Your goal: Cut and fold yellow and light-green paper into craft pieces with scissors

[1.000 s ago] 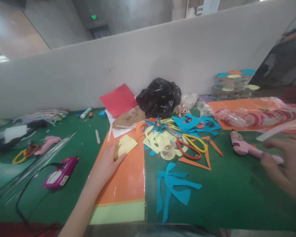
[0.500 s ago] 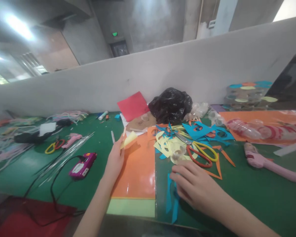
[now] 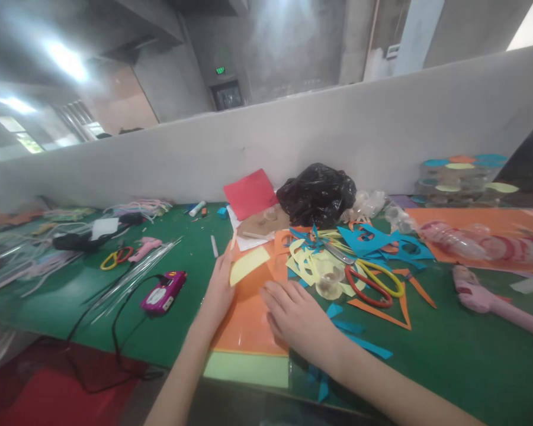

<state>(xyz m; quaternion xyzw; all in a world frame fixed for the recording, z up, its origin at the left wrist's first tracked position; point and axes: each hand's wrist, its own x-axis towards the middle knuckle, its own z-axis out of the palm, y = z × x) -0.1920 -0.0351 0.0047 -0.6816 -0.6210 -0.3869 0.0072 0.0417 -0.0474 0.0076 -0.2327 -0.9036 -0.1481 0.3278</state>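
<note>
My left hand (image 3: 220,289) pinches a yellow paper piece (image 3: 249,264) and holds it just above the orange sheet (image 3: 249,322). My right hand (image 3: 295,316) lies palm down on that orange sheet, fingers stretched flat toward the left. Right of it lie blue paper scraps (image 3: 359,343), a heap of yellow cut-outs (image 3: 311,263) with a small clear cup (image 3: 330,278), and scissors with red and yellow handles (image 3: 373,283).
A pink glue gun (image 3: 493,302) lies at the right, a magenta glue gun (image 3: 163,292) with a black cord at the left. A black bag (image 3: 317,195) and red paper (image 3: 251,192) sit against the white partition (image 3: 160,160). Clear cups (image 3: 457,174) stand far right.
My right hand swept in from the pink glue gun over the blue scraps and now rests on the orange sheet. My left hand lifted the yellow piece. The view shifted left.
</note>
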